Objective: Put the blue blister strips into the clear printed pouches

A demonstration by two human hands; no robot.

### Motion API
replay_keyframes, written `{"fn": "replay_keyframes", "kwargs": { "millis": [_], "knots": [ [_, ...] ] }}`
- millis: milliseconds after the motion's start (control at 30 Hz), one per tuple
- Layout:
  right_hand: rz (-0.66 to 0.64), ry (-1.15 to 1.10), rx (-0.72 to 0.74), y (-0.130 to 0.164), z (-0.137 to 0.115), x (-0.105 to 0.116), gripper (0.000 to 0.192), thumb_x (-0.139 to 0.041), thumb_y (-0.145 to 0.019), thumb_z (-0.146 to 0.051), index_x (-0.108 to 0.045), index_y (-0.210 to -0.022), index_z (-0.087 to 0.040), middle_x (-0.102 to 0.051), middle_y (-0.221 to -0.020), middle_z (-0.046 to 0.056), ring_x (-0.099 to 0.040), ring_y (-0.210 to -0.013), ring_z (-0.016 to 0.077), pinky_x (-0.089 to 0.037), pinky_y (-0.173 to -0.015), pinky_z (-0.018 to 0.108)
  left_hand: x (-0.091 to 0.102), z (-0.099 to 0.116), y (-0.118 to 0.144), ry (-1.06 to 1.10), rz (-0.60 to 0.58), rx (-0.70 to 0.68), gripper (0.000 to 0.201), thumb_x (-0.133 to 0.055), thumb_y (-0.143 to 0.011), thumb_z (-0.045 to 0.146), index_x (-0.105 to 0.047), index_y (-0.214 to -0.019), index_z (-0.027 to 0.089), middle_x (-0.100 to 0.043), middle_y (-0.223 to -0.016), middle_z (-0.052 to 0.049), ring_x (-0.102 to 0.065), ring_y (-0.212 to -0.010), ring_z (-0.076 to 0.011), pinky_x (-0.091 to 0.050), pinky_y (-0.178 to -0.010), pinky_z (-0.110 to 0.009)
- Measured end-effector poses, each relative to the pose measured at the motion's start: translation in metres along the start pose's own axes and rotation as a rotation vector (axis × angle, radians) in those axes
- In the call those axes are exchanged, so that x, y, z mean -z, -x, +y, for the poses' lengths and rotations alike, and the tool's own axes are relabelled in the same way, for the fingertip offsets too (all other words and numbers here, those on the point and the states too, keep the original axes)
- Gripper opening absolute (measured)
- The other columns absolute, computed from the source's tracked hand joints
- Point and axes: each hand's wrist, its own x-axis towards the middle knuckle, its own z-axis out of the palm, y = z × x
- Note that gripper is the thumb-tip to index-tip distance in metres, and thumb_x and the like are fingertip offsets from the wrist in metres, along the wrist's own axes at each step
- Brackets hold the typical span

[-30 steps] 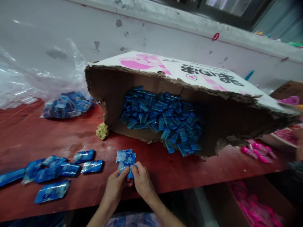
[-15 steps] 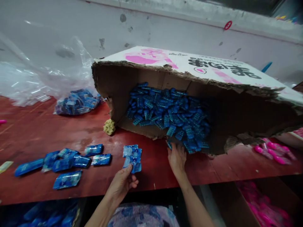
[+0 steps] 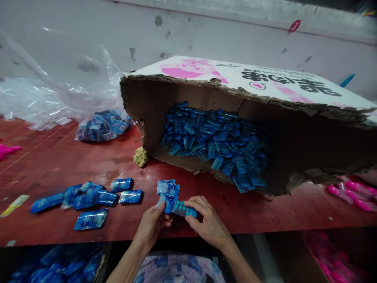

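Observation:
My left hand (image 3: 150,225) pinches the near end of several overlapping blue printed packets (image 3: 169,192) between thumb and fingers, just above the table's front part. My right hand (image 3: 209,223) grips a small blue piece with turquoise bumps (image 3: 184,209) between thumb and fingers. That piece's left end meets the packets' right side; whether it is inside one I cannot tell. Many similar blue pieces (image 3: 218,137) lie heaped in a torn cardboard box (image 3: 150,94) tipped on its side. Left of my hands, several blue packets (image 3: 85,200) are scattered over the red table (image 3: 97,161).
A clear bag of blue packets (image 3: 103,125) stands at the back left beside loose clear plastic (image 3: 38,102). A crumpled yellowish lump (image 3: 140,157) sits at the box corner. Pink items (image 3: 353,194) lie at the right. Bins below hold blue packets (image 3: 55,267) and pink items (image 3: 335,259).
My right hand has come from the heap at the box's mouth, back and left, with a bumpy blue piece now in it. My left hand has kept its pinch on the packets.

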Motion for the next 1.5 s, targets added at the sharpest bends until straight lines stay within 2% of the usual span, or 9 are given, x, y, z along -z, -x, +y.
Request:
{"fn": "replay_keyframes", "kwargs": {
  "millis": [300,633,800,1033,1267,1500],
  "knots": [
    [-0.018,0.089,-0.02,0.003,-0.01,-0.001,0.032,-0.053,-0.076,-0.012,-0.058,-0.105,-0.025,-0.056,-0.095,0.002,-0.05,-0.091,0.0181,-0.041,-0.086,0.032,0.004,-0.001,-0.003,0.014,0.087,-0.11,0.035,-0.075,-0.051,0.041,-0.062,-0.065,0.012,-0.065,-0.05,-0.002,-0.059,-0.047,-0.0138,-0.049,-0.046,-0.024],
    [-0.054,0.052,-0.018,0.001,-0.013,0.003,0.034,-0.054,-0.075,-0.009,-0.059,-0.104,-0.025,-0.056,-0.096,0.001,-0.05,-0.092,0.0161,-0.04,-0.086,0.029,0.012,0.001,-0.002,0.041,0.052,-0.148,0.031,-0.076,-0.052,0.038,-0.063,-0.064,0.012,-0.064,-0.05,0.0,-0.058,-0.047,-0.0123,-0.051,-0.048,-0.025],
    [-0.058,0.032,-0.018,0.001,-0.014,0.002,0.033,-0.055,-0.075,-0.01,-0.059,-0.104,-0.025,-0.056,-0.096,0.001,-0.05,-0.092,0.016,-0.041,-0.085,0.029,0.011,0.002,-0.002,0.066,0.099,-0.169,0.032,-0.076,-0.051,0.038,-0.063,-0.065,0.012,-0.064,-0.053,0.001,-0.058,-0.048,-0.0122,-0.052,-0.05,-0.026],
    [-0.048,0.01,-0.017,0.003,-0.013,0.005,0.034,-0.055,-0.075,-0.009,-0.059,-0.105,-0.025,-0.056,-0.098,0.001,-0.051,-0.095,0.0157,-0.039,-0.088,0.029,0.014,0.003,-0.003,0.028,0.093,-0.163,0.032,-0.075,-0.052,0.039,-0.064,-0.066,0.012,-0.064,-0.054,-0.001,-0.059,-0.05,-0.0138,-0.051,-0.052,-0.027],
    [-0.045,0.044,-0.005,0.002,-0.014,0.004,0.035,-0.054,-0.075,-0.009,-0.059,-0.105,-0.026,-0.056,-0.097,0.001,-0.05,-0.093,0.017,-0.04,-0.086,0.031,0.013,0.004,0.001,0.02,0.04,-0.142,0.028,-0.074,-0.054,0.038,-0.064,-0.063,0.013,-0.063,-0.052,0.0,-0.057,-0.048,-0.0117,-0.051,-0.053,-0.026],
    [-0.042,0.101,0.008,0.003,-0.018,0.005,0.034,-0.054,-0.076,-0.009,-0.058,-0.105,-0.026,-0.055,-0.096,0.002,-0.049,-0.091,0.0172,-0.041,-0.084,0.031,0.014,0.004,0.001,-0.022,0.09,-0.179,0.03,-0.076,-0.051,0.037,-0.066,-0.064,0.013,-0.065,-0.055,0.0,-0.057,-0.05,-0.0122,-0.049,-0.051,-0.025]
  ]
}}
